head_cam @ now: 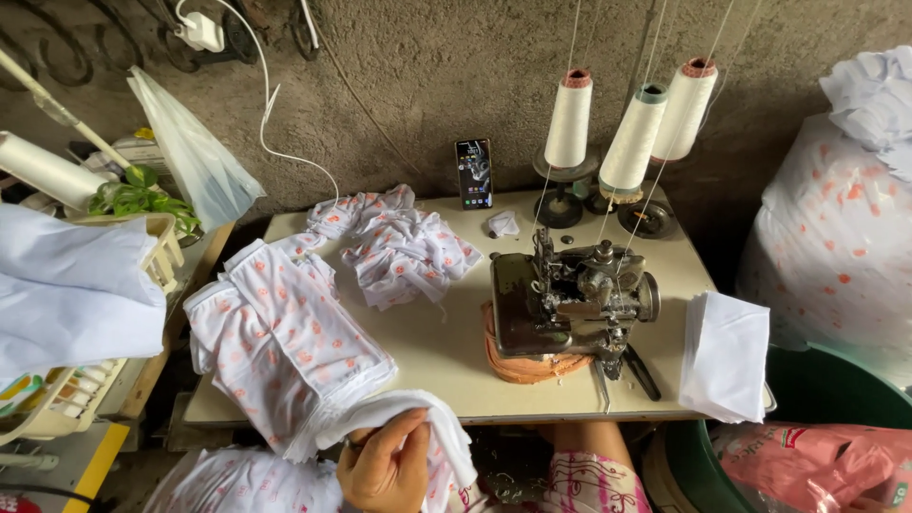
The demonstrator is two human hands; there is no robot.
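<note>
At the bottom centre of the frame one hand (385, 465) closes its grip on a piece of white cloth (418, 423), pinching the folded edge between thumb and fingers. I judge it is the left hand, but this is not sure. The other hand is not in view. The cloth hangs over the front edge of the bench (446, 366), just beside a stack of white printed garments (285, 337) with small orange marks, at the lower left of the bench top. This stack probably lies so near because the hand can take the next piece without a long reach.

A second, loose heap of the same printed pieces (399, 247) lies further back, in the upper middle of the bench. The overlock sewing machine (570, 304) stands at the centre right on a folded orange cloth pad (527, 366). Three white thread cones (632, 133) stand behind it, and their threads run upward out of the frame. A phone (474, 173) leans upright against the wall, apart from the cloth. A stack of plain white pieces (727, 356) rests on the right end of the bench, near the machine, and dark scissors (641, 370) lie between them.

Between the hand and the machine the bench top is bare. At the far right a big bag of printed fabric (836, 237) stands over a green tub (817, 389), and at the left a basket (157, 252) holds pale blue cloth (71, 285).
</note>
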